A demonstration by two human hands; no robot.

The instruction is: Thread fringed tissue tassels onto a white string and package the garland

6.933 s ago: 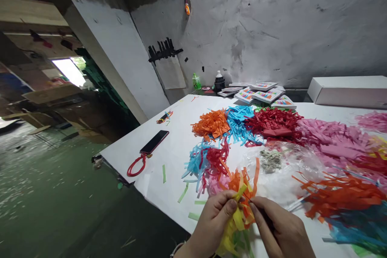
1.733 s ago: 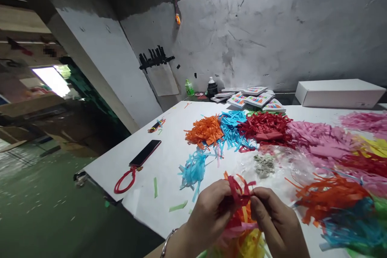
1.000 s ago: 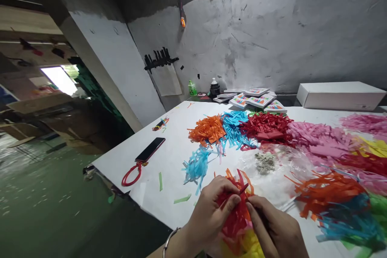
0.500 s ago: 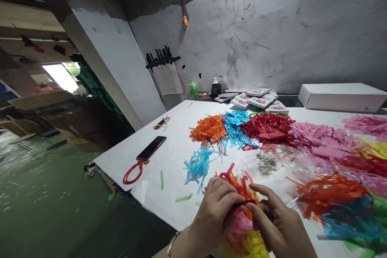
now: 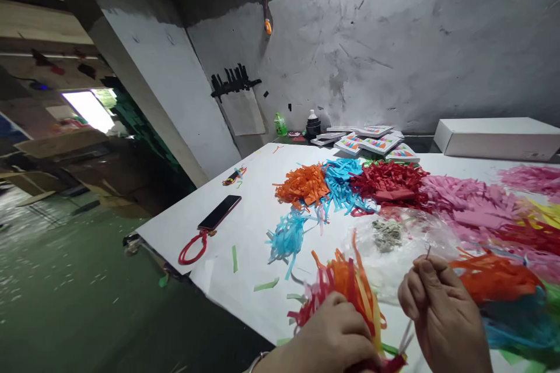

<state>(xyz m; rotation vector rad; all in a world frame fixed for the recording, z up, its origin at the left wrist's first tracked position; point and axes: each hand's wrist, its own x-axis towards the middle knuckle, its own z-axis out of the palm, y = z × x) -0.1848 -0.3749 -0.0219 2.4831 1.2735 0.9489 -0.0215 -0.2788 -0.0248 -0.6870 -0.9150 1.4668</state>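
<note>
Near the close edge of the tabletop [image 5: 258,215], the left hand [image 5: 330,335] has its fingers closed over red paper strips [image 5: 394,363], while the right hand [image 5: 446,315] pinches a thin, needle-like piece [image 5: 427,253], with pale cord [image 5: 406,335] between the hands. Just beyond spread loose orange strips [image 5: 345,274], which could tangle if the cord caught them, and a loosened left grip might let the bunch spill. To the right, the orange fringe [image 5: 499,277] sits close enough to snag on the needle-like piece; farther out lies a plastic bag [image 5: 415,239].
</note>
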